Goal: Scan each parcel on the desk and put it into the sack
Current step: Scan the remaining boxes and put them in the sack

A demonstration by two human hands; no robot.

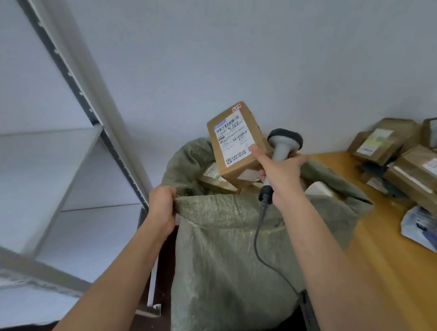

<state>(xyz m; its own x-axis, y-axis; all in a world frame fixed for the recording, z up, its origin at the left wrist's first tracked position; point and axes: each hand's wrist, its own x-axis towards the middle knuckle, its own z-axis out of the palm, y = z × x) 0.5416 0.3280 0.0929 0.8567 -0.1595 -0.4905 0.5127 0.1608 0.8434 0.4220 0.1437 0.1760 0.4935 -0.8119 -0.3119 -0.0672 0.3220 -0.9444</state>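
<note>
While held above the open mouth of the grey-green woven plastic sack (pixel 234 252), tilted with its white printed shipping label (pixel 234 138) turned to the camera and a small orange sticker at its top corner: the brown cardboard parcel (pixel 234 143); gripped by the right hand (pixel 281 178), thumb pressed against the lower right corner of the label, other fingers curled round the far side; clasped in that same hand, alongside the box, the grey handheld barcode scanner (pixel 283 145) with its dark-rimmed head rising just right of the parcel and its dark coiled cable (pixel 259 231) hanging down over the sack's front; closed tight on the near left rim of the sack, bunching the fabric and holding the mouth wide: the left hand (pixel 162 205); inside the sack, below the held box, more brown cartons and a pale wrapped packet, partly hidden; standing against the left end of the orange-brown wooden desk (pixel 383 245), sack touching its edge; on the desk's far right, well apart from the sack, a heap of brown cardboard parcels (pixel 398 156) with labels, and nearer, a white and blue plastic mailer bag (pixel 423 229); to the left, a grey metal shelving rack (pixel 72 145) before a plain pale wall.
</note>
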